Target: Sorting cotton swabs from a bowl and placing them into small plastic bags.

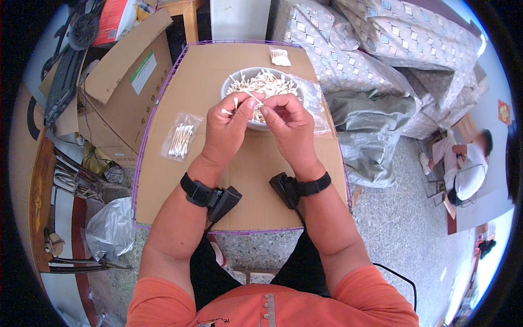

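Both hands meet over the near rim of a white bowl (224,87) heaped with loose cotton swabs (261,82). My left hand (229,126) is closed around a few cotton swabs (226,111), whose white tips stick out on its left side. My right hand (289,120) is closed, thumb and forefinger pinching at a swab (254,98) that spans the gap between the hands. A clear bag of cotton swabs (181,139) lies on the cardboard left of my left hand. Another small bundle of swabs (280,57) lies beyond the bowl.
The cardboard tabletop (207,65) has a purple wire edge. A clear plastic bag (316,103) lies right of the bowl. An open cardboard box (117,92) stands at the left, wrapped patterned bundles (321,49) at the right. A person (468,163) sits far right.
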Demonstrator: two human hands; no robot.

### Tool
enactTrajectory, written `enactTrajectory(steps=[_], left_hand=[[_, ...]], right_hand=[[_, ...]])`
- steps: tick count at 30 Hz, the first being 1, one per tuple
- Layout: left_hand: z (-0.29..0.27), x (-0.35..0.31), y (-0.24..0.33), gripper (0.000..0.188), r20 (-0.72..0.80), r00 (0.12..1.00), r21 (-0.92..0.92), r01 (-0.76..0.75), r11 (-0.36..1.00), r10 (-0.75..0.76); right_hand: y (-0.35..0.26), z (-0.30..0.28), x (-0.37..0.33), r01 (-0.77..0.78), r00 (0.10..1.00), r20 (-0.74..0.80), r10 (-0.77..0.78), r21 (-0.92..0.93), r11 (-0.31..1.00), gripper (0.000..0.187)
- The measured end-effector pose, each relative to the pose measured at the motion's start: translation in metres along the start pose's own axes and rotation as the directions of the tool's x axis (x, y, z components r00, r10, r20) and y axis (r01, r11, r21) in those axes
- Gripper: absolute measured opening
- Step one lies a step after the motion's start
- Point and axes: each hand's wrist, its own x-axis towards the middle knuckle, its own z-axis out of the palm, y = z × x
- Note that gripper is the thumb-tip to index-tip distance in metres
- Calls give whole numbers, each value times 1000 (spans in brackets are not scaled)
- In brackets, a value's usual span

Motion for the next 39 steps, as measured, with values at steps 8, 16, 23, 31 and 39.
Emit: enactTrajectory(steps=[8,16,23,31,39], left_hand=[[-7,2,-2,22,11,999,-63,-34,997,35],[-11,12,-13,25,-134,989,-121,-83,989,66],[-2,12,-18,23,-109,977,-184,-199,963,181],[-3,7,-3,23,-96,995,-154,-14,988,-1],[-4,9,-15,28,-37,993,-40,-117,992,116]], right_hand=[[-9,-2,3,234,972,79,-220,-346,909,9],[10,-16,10,265,958,103,-268,-676,687,16],[15,-17,5,173,980,197,-32,-756,632,27],[12,-16,4,166,982,189,-30,-763,625,25],[19,-26,11,161,986,90,-142,-747,645,15]])
